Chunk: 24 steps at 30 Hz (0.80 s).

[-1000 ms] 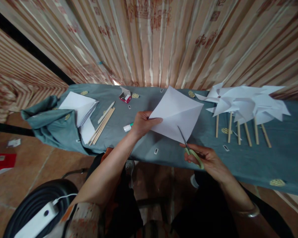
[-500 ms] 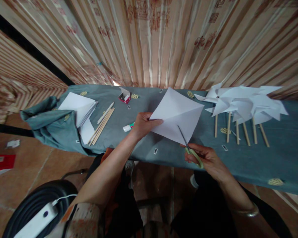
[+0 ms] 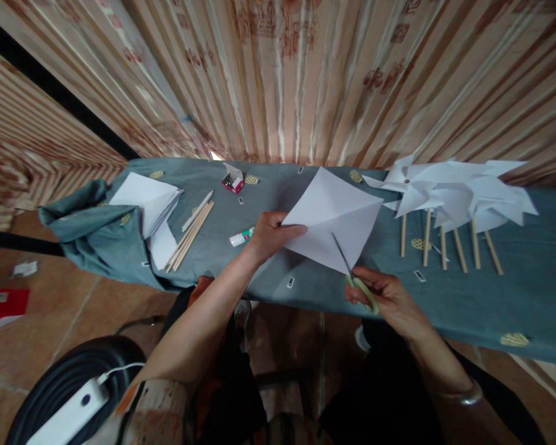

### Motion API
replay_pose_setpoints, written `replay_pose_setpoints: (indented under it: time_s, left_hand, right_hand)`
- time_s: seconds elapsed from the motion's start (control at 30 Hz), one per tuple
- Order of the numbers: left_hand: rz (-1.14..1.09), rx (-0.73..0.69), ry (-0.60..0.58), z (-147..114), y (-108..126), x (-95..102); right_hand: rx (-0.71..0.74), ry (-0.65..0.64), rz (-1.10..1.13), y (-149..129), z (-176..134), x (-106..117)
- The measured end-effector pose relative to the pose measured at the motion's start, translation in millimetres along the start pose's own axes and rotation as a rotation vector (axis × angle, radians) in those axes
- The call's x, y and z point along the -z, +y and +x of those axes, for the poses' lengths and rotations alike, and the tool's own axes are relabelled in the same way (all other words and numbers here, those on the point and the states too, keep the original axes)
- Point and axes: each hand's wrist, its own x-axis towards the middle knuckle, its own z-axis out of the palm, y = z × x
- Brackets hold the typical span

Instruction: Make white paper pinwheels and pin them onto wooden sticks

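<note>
My left hand (image 3: 274,235) pinches the left corner of a white square sheet of paper (image 3: 330,207), thumb on top. Diagonal creases cross the sheet, which is held above the table. In my right hand (image 3: 379,292) is a pair of scissors (image 3: 362,290) with pale green handles. One blade lies over the sheet near its front corner, pointing toward the centre; the other blade is hidden beneath the paper. A glue stick (image 3: 241,237) lies just left of my left hand.
White paper pinwheels (image 3: 454,191) on wooden sticks lie at the right. Leftward are wooden sticks (image 3: 191,238), a white pen (image 3: 197,211), stacked white paper (image 3: 151,201) and a small red box (image 3: 233,180) of pins. A grey-green cloth (image 3: 315,296) covers the table; a curtain hangs behind.
My left hand and the paper have shifted slightly right and toward me, so the sheet sits deeper between the scissor blades. More of the glue stick shows. My right hand has barely moved.
</note>
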Motion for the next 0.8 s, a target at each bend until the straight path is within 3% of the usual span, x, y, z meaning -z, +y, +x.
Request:
replay_pose_setpoints:
  time_s: [0.8]
  left_hand:
    - [0.034, 0.040, -0.027, -3.8, 1.6, -3.2]
  right_hand:
    - [0.028, -0.025, -0.052, -1.1, 1.4, -0.1]
